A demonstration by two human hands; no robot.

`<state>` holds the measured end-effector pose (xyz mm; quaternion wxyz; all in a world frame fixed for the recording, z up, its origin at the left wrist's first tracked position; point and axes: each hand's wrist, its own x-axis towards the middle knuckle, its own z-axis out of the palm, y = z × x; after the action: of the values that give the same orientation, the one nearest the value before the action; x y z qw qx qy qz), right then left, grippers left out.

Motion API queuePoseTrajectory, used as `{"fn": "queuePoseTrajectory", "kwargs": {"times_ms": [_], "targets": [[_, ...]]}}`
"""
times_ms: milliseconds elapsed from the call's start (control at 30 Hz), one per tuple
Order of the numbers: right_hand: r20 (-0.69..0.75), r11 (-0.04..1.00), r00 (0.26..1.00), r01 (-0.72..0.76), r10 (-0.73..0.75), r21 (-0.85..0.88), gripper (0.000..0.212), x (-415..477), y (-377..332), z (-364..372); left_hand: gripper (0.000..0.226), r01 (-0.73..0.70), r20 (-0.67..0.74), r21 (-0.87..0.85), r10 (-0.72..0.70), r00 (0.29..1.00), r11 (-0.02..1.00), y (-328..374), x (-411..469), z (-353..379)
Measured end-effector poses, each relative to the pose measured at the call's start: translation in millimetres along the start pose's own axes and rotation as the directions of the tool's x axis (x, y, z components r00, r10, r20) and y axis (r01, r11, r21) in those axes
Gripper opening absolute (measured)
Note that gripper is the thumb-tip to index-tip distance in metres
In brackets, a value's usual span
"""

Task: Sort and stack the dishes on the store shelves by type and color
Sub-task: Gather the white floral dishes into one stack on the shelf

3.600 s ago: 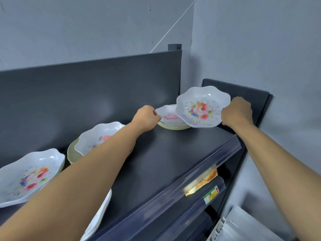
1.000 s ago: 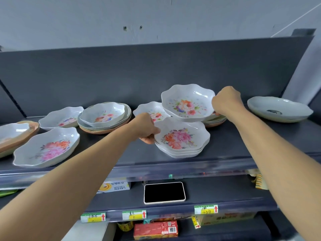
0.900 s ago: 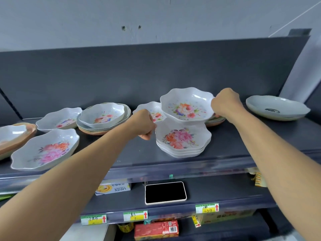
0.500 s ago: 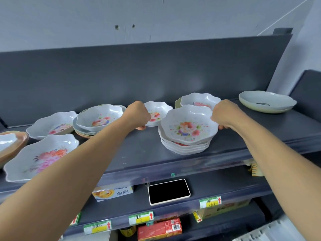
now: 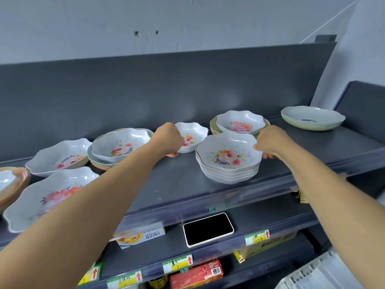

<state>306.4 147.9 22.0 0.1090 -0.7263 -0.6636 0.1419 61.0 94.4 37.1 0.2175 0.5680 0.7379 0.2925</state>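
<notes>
On the dark top shelf [image 5: 183, 184] stands a stack of white scalloped floral dishes [image 5: 229, 174]. My right hand [image 5: 270, 142] grips the right rim of the top floral dish [image 5: 227, 155], which rests on that stack. My left hand [image 5: 168, 140] is closed at the left rim of a small floral bowl [image 5: 193, 136] just behind the stack. Another floral bowl [image 5: 239, 124] sits on yellow-green plates at the back.
Left of my arm are a floral bowl on stacked plates [image 5: 120, 142], a single floral dish [image 5: 60, 155], a large floral dish [image 5: 52, 195] and an orange-rimmed dish [image 5: 12, 182]. A pale plate [image 5: 312, 119] lies far right. A phone [image 5: 208, 229] lies on the lower shelf.
My right hand brought the floral dish down from the air onto the stack. My left hand left the stack's rim and moved back to the small bowl.
</notes>
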Motion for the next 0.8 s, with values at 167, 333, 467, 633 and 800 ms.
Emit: {"fn": "queuePoseTrajectory", "kwargs": {"times_ms": [167, 333, 467, 633, 800], "targets": [[-0.127, 0.993, 0.991, -0.015, 0.03, 0.119, 0.025, 0, 6, 6, 0.025, 0.021, 0.024, 0.013, -0.021, 0.999, 1.0, -7, 6, 1], [-0.315, 0.981, 0.948, 0.019, 0.044, 0.192, 0.021, 12, 6, 0, 0.007, 0.081, 0.016, 0.094, -0.083, 0.996, 0.992, -12, 15, 7], [-0.303, 0.977, 0.953, 0.089, -0.026, 0.196, 0.04, 32, 4, -8, 0.006, 0.157, -0.009, 0.062, -0.157, 0.988, 0.986, -12, 23, 16], [-0.248, 0.965, 0.966, 0.132, -0.074, 0.225, 0.042, 60, 0, -16, 0.028, 0.287, -0.07, 0.038, -0.284, 0.956, 0.957, -9, 34, 24], [-0.187, 0.977, 0.977, 0.135, -0.104, 0.164, 0.044, 92, 6, -22, 0.035, 0.337, -0.109, 0.017, -0.333, 0.936, 0.941, -6, 44, 37]]}}
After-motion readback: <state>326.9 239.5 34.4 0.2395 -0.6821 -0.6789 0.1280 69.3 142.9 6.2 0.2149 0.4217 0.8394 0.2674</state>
